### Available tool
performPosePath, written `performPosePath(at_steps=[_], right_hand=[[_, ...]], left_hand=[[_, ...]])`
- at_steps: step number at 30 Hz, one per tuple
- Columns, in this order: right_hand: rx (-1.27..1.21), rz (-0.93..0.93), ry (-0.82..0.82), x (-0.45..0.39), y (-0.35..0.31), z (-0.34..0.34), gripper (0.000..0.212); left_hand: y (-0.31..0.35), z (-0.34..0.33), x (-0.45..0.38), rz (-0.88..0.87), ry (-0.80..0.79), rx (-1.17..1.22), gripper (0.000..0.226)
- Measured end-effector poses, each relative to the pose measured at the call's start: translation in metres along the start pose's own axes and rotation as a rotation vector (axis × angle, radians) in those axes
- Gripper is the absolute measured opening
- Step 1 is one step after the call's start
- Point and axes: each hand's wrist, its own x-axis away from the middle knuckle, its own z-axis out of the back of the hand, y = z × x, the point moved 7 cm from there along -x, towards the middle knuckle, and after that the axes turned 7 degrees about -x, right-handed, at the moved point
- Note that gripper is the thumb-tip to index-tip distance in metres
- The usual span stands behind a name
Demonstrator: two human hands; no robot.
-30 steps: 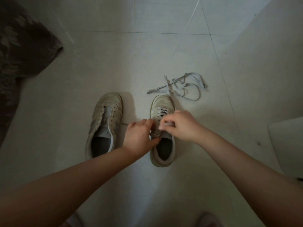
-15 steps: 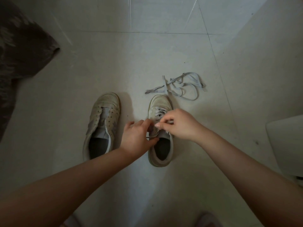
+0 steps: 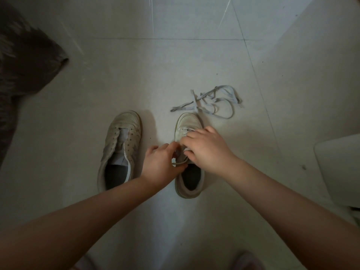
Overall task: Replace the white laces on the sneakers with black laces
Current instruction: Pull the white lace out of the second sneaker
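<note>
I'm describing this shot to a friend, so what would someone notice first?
Two hands, the left hand and right hand, meet over the right sneaker at centre, working its lace. Left of it stands an unlaced sneaker, and a loose white lace lies tangled on the floor beyond.

Head view looks steeply down, near, at the floor (image 3: pixel 175 75).

Two hands working at a white sneaker's lace on a tiled floor.

The left hand (image 3: pixel 162 164) and right hand (image 3: pixel 207 151) meet over the right sneaker (image 3: pixel 188 152), pinching its white lace (image 3: pixel 180 162). An unlaced left sneaker (image 3: pixel 120 149) stands beside it. A loose white lace (image 3: pixel 210 102) lies just beyond the toe.
</note>
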Motion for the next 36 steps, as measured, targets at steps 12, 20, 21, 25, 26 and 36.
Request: performPosePath(at_steps=[12,20,21,25,26,36], right_hand=[[-0.706,-0.369,0.362,0.013,0.054,0.018,0.006],[-0.833,-0.353,0.537,0.010,0.049,0.034,0.007],[-0.848,-0.367,0.557,0.007,0.049,0.039,0.006],[-0.991,-0.333,0.247,-0.019,0.037,0.030,0.027],[-1.009,-0.338,0.172,-0.020,0.037,0.024,0.036],[-0.362,-0.410,-0.155,0.041,0.074,-0.038,0.021]], left_hand=[[-0.003,-0.001,0.003,0.012,-0.057,0.005,0.037],[-0.001,-0.002,0.001,0.009,-0.078,0.015,0.041],[-0.001,-0.002,0.000,0.008,-0.078,0.017,0.041],[0.000,0.000,0.003,-0.002,-0.035,0.021,0.040],[0.000,0.000,0.005,0.000,-0.016,0.015,0.039],[0.030,0.011,-0.003,-0.221,0.106,-0.131,0.044]])
